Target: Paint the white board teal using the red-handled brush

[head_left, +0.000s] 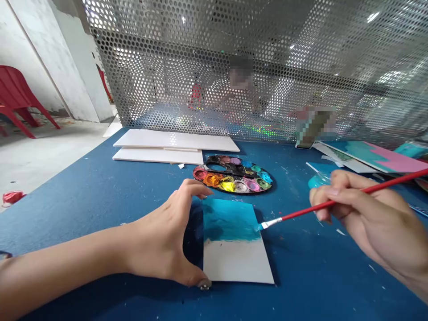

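By a palette (238, 170) of paints (228, 184), the left hand (169, 234) is spread, the right hand (374, 211) pinching a brush (302, 211).

Your left hand (163, 243), near seven o'clock, arches wide. Your right hand (374, 216), between three and four, pinches tight.

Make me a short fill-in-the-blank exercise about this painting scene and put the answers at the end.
1. The right hand holds a brush with a ____ handle.
2. The left hand spans the ____ edge of the small card.
3. The unpainted part of the card, nearer the person, is ____.
4. The paint palette rests on a table whose top is ____.

Missing words: red; left; white; blue.
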{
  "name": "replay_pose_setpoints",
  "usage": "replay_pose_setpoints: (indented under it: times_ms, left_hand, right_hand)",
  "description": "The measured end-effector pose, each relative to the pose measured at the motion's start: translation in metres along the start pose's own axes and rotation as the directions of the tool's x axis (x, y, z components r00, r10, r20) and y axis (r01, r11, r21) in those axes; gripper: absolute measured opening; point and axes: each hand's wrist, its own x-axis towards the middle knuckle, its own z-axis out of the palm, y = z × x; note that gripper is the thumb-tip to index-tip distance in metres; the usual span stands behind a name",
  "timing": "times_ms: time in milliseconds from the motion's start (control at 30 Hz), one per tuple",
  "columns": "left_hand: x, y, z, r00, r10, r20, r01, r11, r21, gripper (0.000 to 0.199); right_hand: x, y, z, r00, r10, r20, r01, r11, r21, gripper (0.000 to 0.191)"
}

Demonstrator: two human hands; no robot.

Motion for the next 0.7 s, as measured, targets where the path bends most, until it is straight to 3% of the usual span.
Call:
replay_pose_setpoints:
  times_ms: [100,233,300,567,700]
  left_hand:
    - [0.0,0.0,-0.001,1.0,-0.003,0.003,0.003,1.0,0.003,0.106]
    - [-0.001,-0.001,-0.001,1.0,-0.006,0.008,0.006,1.0,0.007,0.106]
    - [-0.001,-0.001,0.0,1.0,-0.005,0.007,0.005,1.0,0.012,0.104]
    - [-0.001,0.0,0.0,1.0,-0.008,-0.005,0.008,0.999,0.033,0.104]
    - [-0.003,0.0,-0.001,1.0,-0.012,0.001,0.012,0.999,0.035,0.104]
  right_hand:
    - [-0.006,0.0,0.009,1.0,0.02,0.013,-0.021,0.999,0.049,0.041]
    - [-0.012,0.008,0.028,0.981,0.085,0.174,-0.098,0.993,0.07,0.04]
    - [-0.012,0.012,0.03,0.974,0.105,0.201,-0.119,0.991,0.058,0.04]
    - [0.008,0.006,-0.004,0.999,0.016,-0.032,-0.016,1.0,-0.024,0.036]
    - [0.006,0.001,-0.005,0.996,0.007,-0.087,-0.005,1.0,0.017,0.033]
